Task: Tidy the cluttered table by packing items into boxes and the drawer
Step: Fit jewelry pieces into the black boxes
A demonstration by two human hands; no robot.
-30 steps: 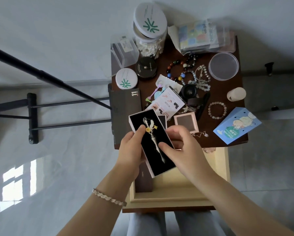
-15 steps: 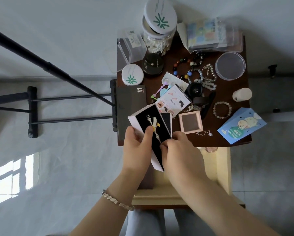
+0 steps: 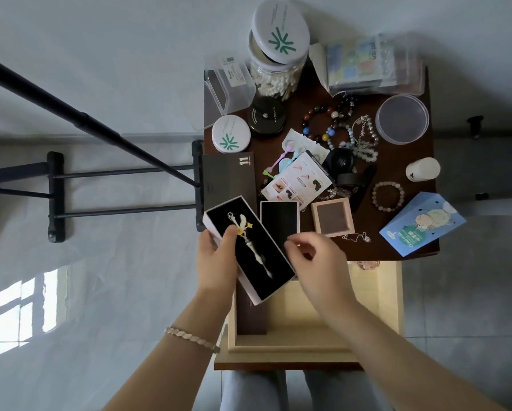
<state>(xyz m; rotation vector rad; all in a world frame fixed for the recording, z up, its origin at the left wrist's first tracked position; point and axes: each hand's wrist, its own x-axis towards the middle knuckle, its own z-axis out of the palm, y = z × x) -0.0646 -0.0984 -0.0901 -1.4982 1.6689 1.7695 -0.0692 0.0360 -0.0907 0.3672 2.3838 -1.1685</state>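
Tripod point(image 3: 70, 111) stands left of table point(image 3: 397, 161), not involved. Left hand point(image 3: 216, 259) grips open white box point(image 3: 277, 259), thumb pressing winged hairpin point(image 3: 248, 241) onto the black lining. Box hangs tilted over table edge and open drawer point(image 3: 391, 292). Matching lid point(image 3: 280, 221) lies on table just beside it. Right hand point(image 3: 317, 262) hovers by box, fingers loosely curled, holding nothing. Risk: box is uncovered and tilted, so hairpin likely slides out if thumb lifts. Reaching for lid could knock necklace point(image 3: 355, 237) off table edge.
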